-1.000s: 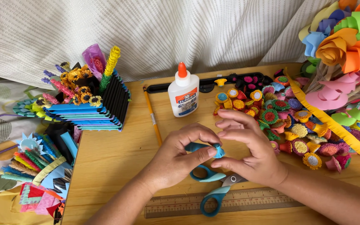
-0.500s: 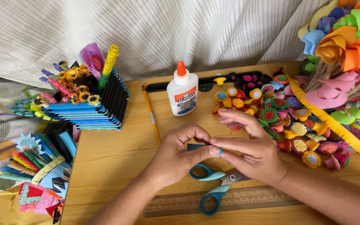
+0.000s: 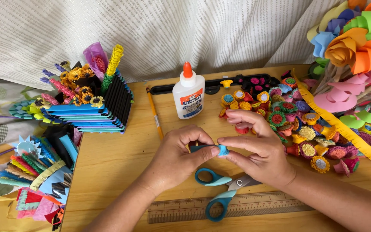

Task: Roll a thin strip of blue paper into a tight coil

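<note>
From the head camera, both hands met over the middle of a smooth wooden table [image 3: 108,163]. The left hand [image 3: 177,157] pinched a small blue paper roll [image 3: 223,150] between thumb and finger. The right hand [image 3: 258,148] pinched the same roll from the other side. The roll looked tightly wound and ribbed, though it was mostly hidden, so its shape was hard to tell.

Just near the hands lay scissors [image 3: 220,189] with blue plastic loops, resting partly on a flat wooden ruler [image 3: 172,210]. Farther back stood a white glue bottle [image 3: 188,96] with an orange cap. A thin yellow pencil [image 3: 154,114] lay left of it. To the right sat a heap of little round paper flowers [image 3: 299,129], fuzzy-edged and many-coloured.
</note>
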